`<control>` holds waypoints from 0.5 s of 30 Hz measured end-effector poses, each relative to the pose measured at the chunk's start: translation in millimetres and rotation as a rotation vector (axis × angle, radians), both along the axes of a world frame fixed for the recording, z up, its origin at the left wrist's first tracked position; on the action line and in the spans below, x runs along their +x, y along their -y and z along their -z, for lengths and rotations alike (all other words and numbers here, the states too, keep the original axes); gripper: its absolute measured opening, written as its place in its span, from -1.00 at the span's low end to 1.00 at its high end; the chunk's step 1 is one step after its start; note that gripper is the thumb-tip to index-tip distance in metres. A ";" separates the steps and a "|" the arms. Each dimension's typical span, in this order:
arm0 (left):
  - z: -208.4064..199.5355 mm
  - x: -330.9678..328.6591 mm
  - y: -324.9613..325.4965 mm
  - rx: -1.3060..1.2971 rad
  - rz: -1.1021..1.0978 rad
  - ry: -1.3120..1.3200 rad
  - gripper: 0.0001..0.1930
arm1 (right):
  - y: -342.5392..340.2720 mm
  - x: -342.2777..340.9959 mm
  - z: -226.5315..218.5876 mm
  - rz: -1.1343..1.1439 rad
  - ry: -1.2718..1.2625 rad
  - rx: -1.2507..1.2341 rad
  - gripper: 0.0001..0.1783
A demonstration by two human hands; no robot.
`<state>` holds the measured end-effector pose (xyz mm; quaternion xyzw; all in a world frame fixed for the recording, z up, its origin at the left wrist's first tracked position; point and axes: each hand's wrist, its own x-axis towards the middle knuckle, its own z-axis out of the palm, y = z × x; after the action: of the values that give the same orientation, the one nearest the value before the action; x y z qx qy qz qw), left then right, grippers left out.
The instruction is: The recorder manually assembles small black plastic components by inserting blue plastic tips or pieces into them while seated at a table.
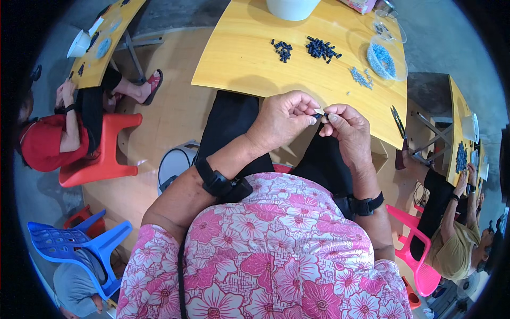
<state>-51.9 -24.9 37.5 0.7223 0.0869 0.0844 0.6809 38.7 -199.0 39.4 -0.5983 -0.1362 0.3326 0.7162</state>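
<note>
Table (239, 53), yellow-topped, spans the upper middle of the frame, a white tub (293, 9) cut off at the top edge. Left hand (281, 119) and right hand (349, 131) meet near the centre, at its near edge. At upper right a clear bowl (399, 67) holds pale blue bits (382, 61); below it lies a slim dark tool (398, 122). Black pieces (322, 49) sit in two heaps above the hands, loose bits (361, 78) to their right. Smallest, a dark piece (317, 115) is between the fingertips: the left grip pinches it; whether the right grip pinches it too, I cannot tell. Bracing fingertips together and keeping any push straight should probably help.
</note>
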 end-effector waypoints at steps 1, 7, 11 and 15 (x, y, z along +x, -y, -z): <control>-1.2 -0.3 -0.1 0.018 -0.004 0.005 -0.83 | 0.2 0.2 -0.3 0.000 0.000 0.000 -0.85; -2.7 -2.6 -0.7 0.025 -0.021 0.023 -0.84 | -0.8 1.5 0.9 -0.028 -0.016 -0.013 -0.84; -6.0 -2.7 -0.3 0.059 -0.013 0.018 -0.84 | -0.1 2.8 1.7 -0.052 -0.023 -0.020 -0.85; -5.3 -2.4 0.1 0.069 -0.003 0.030 -0.83 | -1.2 4.3 -1.0 -0.079 -0.024 -0.042 -0.83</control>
<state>-54.3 -25.0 42.9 0.7438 0.0748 0.0992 0.6567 43.0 -197.9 40.4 -0.6035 -0.1440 0.3704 0.6913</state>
